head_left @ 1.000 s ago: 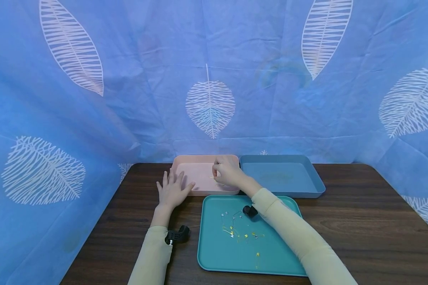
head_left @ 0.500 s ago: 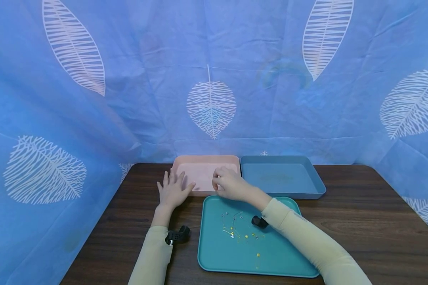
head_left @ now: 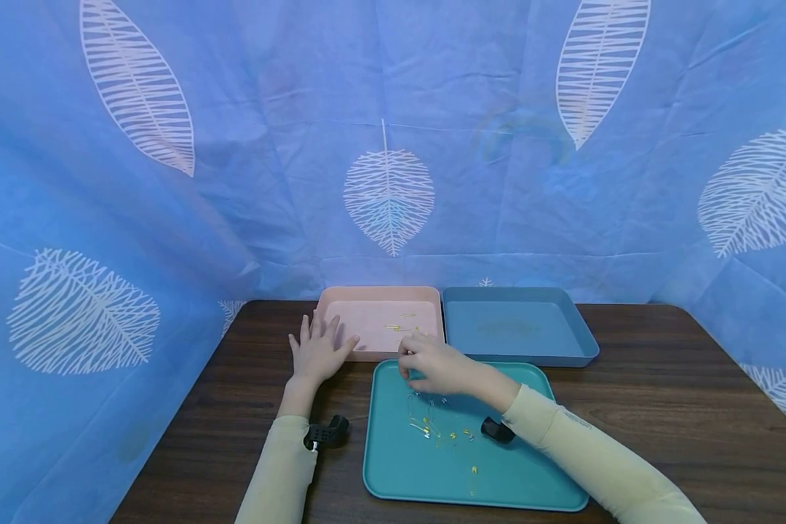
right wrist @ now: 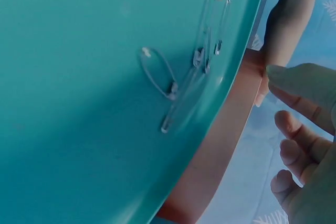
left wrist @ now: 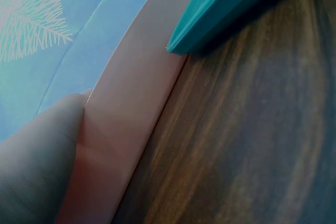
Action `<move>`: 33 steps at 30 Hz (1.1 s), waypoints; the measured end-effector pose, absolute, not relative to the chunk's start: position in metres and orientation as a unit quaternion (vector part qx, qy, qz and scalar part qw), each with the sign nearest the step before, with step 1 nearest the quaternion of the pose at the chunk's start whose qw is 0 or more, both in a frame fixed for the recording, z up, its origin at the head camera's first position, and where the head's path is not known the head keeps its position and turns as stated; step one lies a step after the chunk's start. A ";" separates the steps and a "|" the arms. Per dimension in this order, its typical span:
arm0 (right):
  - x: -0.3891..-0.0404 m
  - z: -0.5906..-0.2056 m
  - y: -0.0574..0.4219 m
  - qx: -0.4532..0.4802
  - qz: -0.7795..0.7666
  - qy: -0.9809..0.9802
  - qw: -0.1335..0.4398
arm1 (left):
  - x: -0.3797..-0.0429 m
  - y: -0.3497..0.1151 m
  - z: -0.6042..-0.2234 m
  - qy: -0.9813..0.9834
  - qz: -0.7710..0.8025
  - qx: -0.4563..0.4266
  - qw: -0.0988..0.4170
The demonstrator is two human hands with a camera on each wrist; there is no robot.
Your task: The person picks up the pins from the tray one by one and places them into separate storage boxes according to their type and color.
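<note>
My left hand [head_left: 317, 356] rests on the front left corner of the pink tray [head_left: 356, 309], fingers spread. Its thumb lies against the tray's wall in the left wrist view. Several gold safety pins [head_left: 394, 327] lie inside that tray. Over the back edge of the teal tray [head_left: 393, 473] hovers my right hand [head_left: 442, 366], its fingers loosely bent and nothing visible between them. Beneath it, silver safety pins [right wrist: 172, 91] lie on the teal surface, one of them spread open. More gold and silver pins are scattered toward the middle, with a lone gold safety pin [head_left: 474, 471] nearer the front.
To the right of the pink tray stands a blue tray [head_left: 517, 313]. All three trays sit close together on a dark wooden table [head_left: 655, 378]. Behind it hangs a blue cloth [head_left: 288, 182] with white leaf prints. A black wrist strap [head_left: 327, 431] is on the left forearm.
My right hand has drawn back from over the pink tray to the teal tray's back edge, uncovering the gold safety pins. My left hand has stayed in place.
</note>
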State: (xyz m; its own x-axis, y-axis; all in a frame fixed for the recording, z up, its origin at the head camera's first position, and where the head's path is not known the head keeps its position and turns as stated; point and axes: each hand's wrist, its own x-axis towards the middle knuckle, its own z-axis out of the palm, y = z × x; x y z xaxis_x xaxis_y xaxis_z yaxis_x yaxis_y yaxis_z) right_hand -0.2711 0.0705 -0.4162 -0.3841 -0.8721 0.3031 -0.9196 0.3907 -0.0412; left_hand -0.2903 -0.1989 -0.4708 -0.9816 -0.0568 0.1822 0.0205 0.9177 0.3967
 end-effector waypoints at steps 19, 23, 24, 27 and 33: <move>-0.252 -0.428 0.075 0.572 0.047 -0.819 -0.025 | -0.290 -0.199 -0.471 -0.975 -0.202 0.010 0.092; -0.251 -0.431 0.074 0.572 0.044 -0.818 -0.033 | -0.291 -0.199 -0.471 -0.974 -0.204 0.010 0.093; -0.251 -0.431 0.074 0.575 0.045 -0.816 -0.031 | -0.291 -0.198 -0.471 -0.974 -0.205 0.010 0.094; -0.250 -0.432 0.073 0.585 0.047 -0.809 -0.025 | -0.290 -0.198 -0.470 -0.974 -0.205 0.009 0.098; -0.250 -0.431 0.073 0.585 0.033 -0.810 -0.032 | -0.290 -0.198 -0.471 -0.974 -0.205 0.012 0.096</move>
State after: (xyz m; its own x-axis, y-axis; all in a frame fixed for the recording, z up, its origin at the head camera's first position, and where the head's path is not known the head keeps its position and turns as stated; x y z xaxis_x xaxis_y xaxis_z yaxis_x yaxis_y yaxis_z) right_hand -0.2495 0.0734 -0.4312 -0.3130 -0.9497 -0.0122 -0.9454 0.3128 -0.0910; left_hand -0.2900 -0.1980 -0.4705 -0.9813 -0.0628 0.1820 0.0157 0.9159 0.4010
